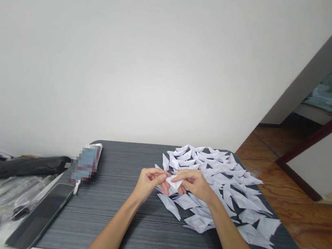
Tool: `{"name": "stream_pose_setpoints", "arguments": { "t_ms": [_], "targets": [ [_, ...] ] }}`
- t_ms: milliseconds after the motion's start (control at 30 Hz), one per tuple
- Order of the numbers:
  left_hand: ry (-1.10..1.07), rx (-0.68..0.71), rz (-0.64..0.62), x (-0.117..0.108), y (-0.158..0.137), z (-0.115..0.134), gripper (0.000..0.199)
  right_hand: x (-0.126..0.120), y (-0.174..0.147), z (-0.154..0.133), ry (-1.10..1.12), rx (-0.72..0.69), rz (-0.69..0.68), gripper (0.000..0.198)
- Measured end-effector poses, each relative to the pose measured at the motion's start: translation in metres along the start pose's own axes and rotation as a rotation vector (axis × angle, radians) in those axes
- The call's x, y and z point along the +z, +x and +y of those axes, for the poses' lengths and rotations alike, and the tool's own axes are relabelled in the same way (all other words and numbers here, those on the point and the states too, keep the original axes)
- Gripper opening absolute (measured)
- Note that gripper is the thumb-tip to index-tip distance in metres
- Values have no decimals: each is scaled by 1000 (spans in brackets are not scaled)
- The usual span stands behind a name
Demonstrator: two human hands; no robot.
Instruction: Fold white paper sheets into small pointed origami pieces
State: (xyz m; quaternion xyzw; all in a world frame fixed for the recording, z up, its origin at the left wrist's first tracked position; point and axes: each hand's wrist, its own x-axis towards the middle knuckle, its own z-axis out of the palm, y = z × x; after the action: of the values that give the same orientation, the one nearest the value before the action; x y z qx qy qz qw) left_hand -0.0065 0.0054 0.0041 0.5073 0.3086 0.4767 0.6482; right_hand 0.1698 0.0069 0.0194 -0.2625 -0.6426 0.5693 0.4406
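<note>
Between my two hands is a small folded piece of white paper (174,182), held just above the table. My left hand (152,180) pinches its left side with thumb and fingers. On the other side, my right hand (194,183) grips the paper, its index finger lying along the top. Many folded white paper boats (217,175) are spread over the right part of the dark table (121,176), around and beyond my right hand. One paper boat (170,205) lies just below my hands. The fingertips partly cover the held paper.
On the table's left edge lie a dark phone (42,214) and a blurred-out item (85,163) with a white border. Bagged things and a long black roll (18,165) are left of the table. A white wall (168,67) stands behind; wooden floor (298,192) extends right.
</note>
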Motion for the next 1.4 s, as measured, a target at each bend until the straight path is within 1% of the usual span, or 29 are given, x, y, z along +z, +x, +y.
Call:
{"name": "stream_pose_setpoints", "arguments": {
  "t_ms": [100,167,267,300,367,433,533,633,767,900,1033,1167,1267,1400],
  "targets": [
    [177,2,-3,2,-1,5,31,-3,-1,-1,-57,-18,-18,15],
    [317,59,6,2,-3,7,32,-4,-1,0,-68,-7,-29,20],
    [542,203,16,1,-4,8,33,-4,1,6,-83,87,69,34],
    [609,246,13,0,-4,7,33,-4,2,8,-93,128,108,35],
    [714,307,11,-2,-4,6,34,-2,4,12,-102,180,149,30],
    [790,336,4,-4,-3,5,34,-2,5,14,-97,187,141,26],
    [883,370,1,-7,-1,3,33,-5,6,15,-67,182,130,30],
    [947,402,5,-10,0,3,31,-9,7,14,-21,186,128,33],
    [978,410,4,-10,0,3,26,-11,8,14,-26,146,160,29],
    [934,359,37,-7,-1,1,22,-5,10,14,-37,142,219,28],
    [1024,380,63,-9,0,-1,20,3,12,18,9,162,234,28],
    [1096,349,13,-8,0,1,25,6,11,27,-28,148,229,25],
    [1138,332,-25,-5,-1,1,25,9,9,32,-54,180,192,25],
    [1185,319,-45,-3,-2,-6,23,15,9,33,-41,207,165,22]
  ]
}}
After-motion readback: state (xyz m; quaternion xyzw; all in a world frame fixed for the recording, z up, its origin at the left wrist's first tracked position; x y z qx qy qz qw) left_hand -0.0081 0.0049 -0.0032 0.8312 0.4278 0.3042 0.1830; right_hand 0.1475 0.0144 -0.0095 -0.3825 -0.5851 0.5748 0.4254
